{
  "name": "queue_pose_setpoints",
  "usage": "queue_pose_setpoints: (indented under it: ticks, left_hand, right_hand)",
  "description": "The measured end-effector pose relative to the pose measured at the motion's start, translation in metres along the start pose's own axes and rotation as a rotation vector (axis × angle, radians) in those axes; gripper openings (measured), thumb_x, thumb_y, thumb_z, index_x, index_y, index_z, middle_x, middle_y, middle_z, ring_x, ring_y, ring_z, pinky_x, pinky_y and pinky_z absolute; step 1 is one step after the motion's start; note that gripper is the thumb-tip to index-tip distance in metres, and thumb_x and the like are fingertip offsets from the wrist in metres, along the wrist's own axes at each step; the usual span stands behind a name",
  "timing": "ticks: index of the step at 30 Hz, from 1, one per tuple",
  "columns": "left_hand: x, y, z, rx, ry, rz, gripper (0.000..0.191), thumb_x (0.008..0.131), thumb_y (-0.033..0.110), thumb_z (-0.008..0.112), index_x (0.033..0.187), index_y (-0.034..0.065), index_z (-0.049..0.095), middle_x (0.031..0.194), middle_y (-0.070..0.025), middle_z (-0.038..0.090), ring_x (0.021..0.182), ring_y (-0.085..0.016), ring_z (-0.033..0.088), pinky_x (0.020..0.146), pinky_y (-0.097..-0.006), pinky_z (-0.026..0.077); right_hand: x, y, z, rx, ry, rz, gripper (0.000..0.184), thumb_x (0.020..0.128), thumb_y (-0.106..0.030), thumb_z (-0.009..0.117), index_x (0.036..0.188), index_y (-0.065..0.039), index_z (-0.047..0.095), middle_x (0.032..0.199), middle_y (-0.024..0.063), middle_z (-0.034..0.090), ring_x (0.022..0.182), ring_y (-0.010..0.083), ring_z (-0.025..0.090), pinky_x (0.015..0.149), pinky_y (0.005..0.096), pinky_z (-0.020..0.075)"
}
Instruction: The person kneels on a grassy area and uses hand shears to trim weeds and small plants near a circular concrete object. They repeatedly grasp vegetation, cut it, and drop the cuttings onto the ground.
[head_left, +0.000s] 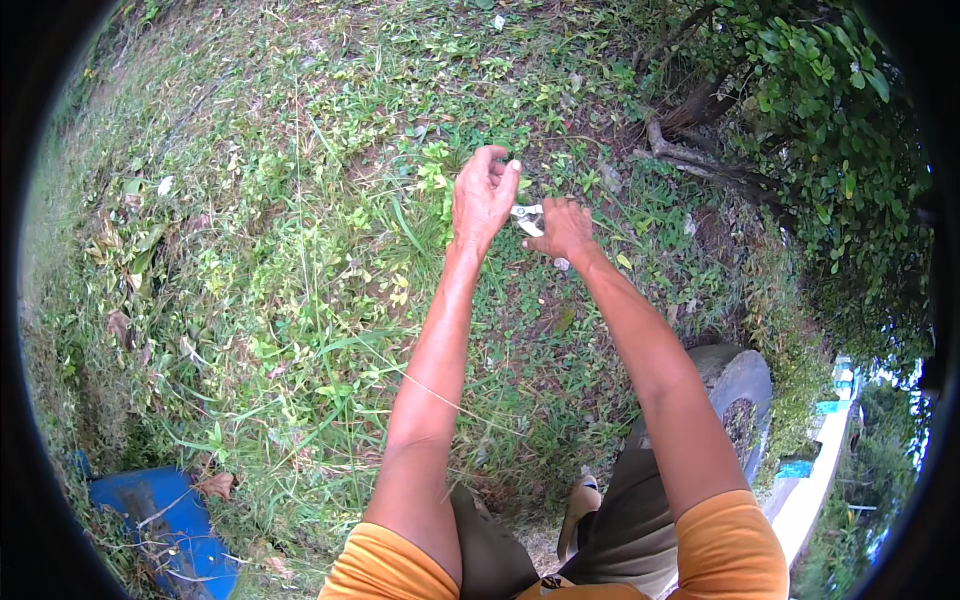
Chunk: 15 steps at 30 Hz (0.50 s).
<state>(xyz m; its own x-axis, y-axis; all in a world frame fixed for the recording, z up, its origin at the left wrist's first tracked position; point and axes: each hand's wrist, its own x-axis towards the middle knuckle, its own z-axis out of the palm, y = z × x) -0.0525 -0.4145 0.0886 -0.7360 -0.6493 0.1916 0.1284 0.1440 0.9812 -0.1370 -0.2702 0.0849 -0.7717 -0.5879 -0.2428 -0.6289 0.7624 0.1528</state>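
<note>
My right hand (568, 229) grips a pair of pruning shears (528, 218), whose pale metal head points left towards my other wrist. The handles are mostly hidden in the palm. Just left of the shears, my left hand (482, 196) is raised over the weeds with its fingers loosely curled and the thumb apart. I see nothing held in it. Beside and beyond that hand grows a light-green leafy weed (433, 176), with a tuft of long grass (412, 236) below it.
A shrub (832, 127) with a bare woody branch (686, 154) stands at the right. Near my right arm is a round grey planter-like container (742, 386). A blue plastic object (176, 525) lies at lower left. A pale wall (814, 491) edges the lower right. My shoe (579, 510) shows below.
</note>
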Motion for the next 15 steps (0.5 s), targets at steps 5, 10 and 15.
queue_pose_setpoints:
  ticks: [5, 10, 15]
  left_hand:
    - [-0.02, 0.001, 0.063, 0.41, -0.906, -0.035, 0.034, 0.089, 0.03, 0.057, 0.111, 0.0063, 0.066, 0.1, -0.0175, 0.069, 0.09, -0.032, 0.067, 0.083, -0.0397, 0.052]
    - [-0.057, -0.061, 0.093, 0.759, -0.843, 0.0, 0.046, 0.095, 0.029, 0.051, 0.139, 0.0191, 0.047, 0.149, -0.0096, 0.039, 0.135, -0.032, 0.04, 0.109, -0.0544, 0.033]
    - [-0.029, -0.113, 0.092, 1.097, -0.657, 0.026, 0.047, 0.096, 0.029, 0.05, 0.142, 0.0244, 0.043, 0.156, -0.005, 0.028, 0.143, -0.034, 0.026, 0.11, -0.0703, 0.01]
  right_hand:
    - [0.0, 0.065, -0.027, -0.181, 0.055, 0.242, 0.084, 0.06, -0.058, 0.081, 0.124, -0.012, 0.052, 0.125, 0.014, 0.052, 0.122, 0.0332, 0.045, 0.107, 0.0592, 0.0238]
    - [-0.001, 0.106, 0.005, -0.088, -0.007, 0.189, 0.084, 0.063, -0.062, 0.077, 0.124, -0.012, 0.05, 0.122, 0.0184, 0.054, 0.118, 0.0359, 0.048, 0.1, 0.0596, 0.0307]
    - [0.001, 0.12, 0.054, -0.105, -0.021, 0.018, 0.083, 0.061, -0.058, 0.079, 0.118, -0.004, 0.052, 0.115, 0.0163, 0.054, 0.115, 0.0339, 0.046, 0.101, 0.0576, 0.0297]
